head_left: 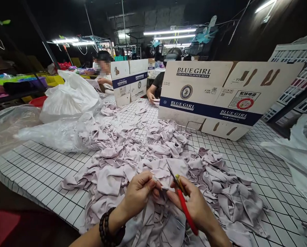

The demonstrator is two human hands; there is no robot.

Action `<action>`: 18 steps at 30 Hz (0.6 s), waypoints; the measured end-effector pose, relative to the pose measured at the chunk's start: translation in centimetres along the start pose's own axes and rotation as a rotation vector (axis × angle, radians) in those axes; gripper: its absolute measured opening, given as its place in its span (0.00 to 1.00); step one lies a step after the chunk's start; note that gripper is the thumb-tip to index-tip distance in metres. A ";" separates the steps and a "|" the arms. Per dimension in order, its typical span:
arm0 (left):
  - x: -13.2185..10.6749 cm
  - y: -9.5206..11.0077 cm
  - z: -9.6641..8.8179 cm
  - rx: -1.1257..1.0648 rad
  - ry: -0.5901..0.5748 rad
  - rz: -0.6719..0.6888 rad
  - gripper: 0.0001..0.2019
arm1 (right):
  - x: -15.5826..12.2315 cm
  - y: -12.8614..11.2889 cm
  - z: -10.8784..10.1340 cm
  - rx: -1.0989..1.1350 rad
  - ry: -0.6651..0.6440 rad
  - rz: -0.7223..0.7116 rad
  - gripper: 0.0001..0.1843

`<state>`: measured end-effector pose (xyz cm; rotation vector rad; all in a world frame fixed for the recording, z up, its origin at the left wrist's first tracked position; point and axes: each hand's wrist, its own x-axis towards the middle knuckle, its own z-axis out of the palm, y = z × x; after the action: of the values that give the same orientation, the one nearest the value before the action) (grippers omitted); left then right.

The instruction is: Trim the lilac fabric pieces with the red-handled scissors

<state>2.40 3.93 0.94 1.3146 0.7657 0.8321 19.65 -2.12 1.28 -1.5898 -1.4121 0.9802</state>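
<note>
co-worker [157, 85] mostly hidden behind beer carton [220, 99] | snips [184, 207] handle half buried in right hand [198, 206] | fabric scrap [164, 186] edge under left hand [139, 192] fingers

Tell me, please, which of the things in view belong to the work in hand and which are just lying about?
In use:
- left hand, pinching a lilac fabric piece
- right hand, holding red-handled snips
- pile of lilac fabric pieces on the gridded table

Lying about:
- plastic bags
- Blue Girl cardboard boxes
- white crate
</note>
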 end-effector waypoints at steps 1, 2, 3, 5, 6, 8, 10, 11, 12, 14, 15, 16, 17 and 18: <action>0.0 0.0 0.0 0.024 0.000 0.004 0.21 | -0.6 -0.2 -0.6 -0.131 0.008 -0.018 0.15; 0.0 0.0 0.0 0.054 0.000 0.010 0.21 | -1.1 -0.4 -1.0 -0.242 0.007 -0.034 0.15; 0.0 0.0 0.0 0.087 0.000 0.021 0.22 | -1.5 -0.5 -1.3 -0.325 0.004 -0.041 0.15; -0.1 0.0 0.0 0.147 0.004 0.059 0.23 | -2.0 -0.9 -1.3 -0.413 -0.001 -0.032 0.14; -0.1 -0.1 -0.1 0.170 0.005 0.078 0.23 | -2.1 -1.0 -1.1 -0.430 -0.005 -0.022 0.13; -0.1 -0.3 -0.2 0.184 -0.007 0.099 0.23 | -2.0 -1.3 -0.7 -0.442 -0.008 -0.002 0.12; -0.1 -0.4 -0.3 0.164 -0.034 0.099 0.21 | -1.7 -1.4 -0.3 -0.442 -0.009 -0.003 0.12; -0.1 -0.5 -0.4 0.157 -0.048 0.101 0.20 | -1.6 -1.5 -0.2 -0.444 -0.007 -0.010 0.12; -0.1 -0.6 -0.5 0.156 -0.057 0.104 0.19 | -1.5 -1.6 -0.2 -0.449 -0.003 -0.017 0.12; -0.1 -0.6 -0.6 0.165 -0.063 0.110 0.18 | -1.4 -1.6 -0.2 -0.464 0.005 -0.024 0.12; -0.1 -0.6 -0.6 0.168 -0.063 0.109 0.17 | -1.4 -1.7 -0.2 -0.474 0.010 -0.026 0.12; -0.1 -0.6 -0.6 0.167 -0.064 0.105 0.17 | -1.4 -1.7 -0.2 -0.485 0.016 -0.029 0.12; -0.1 -0.6 -0.7 0.166 -0.064 0.101 0.16 | -1.4 -1.7 -0.2 -0.495 0.020 -0.034 0.12; -0.1 -0.7 -0.7 0.164 -0.068 0.097 0.15 | -1.4 -1.7 -0.2 -0.504 0.023 -0.044 0.12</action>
<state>1.78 4.13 0.21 1.5287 0.7333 0.8099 19.05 -3.35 2.97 -1.9060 -1.7628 0.6014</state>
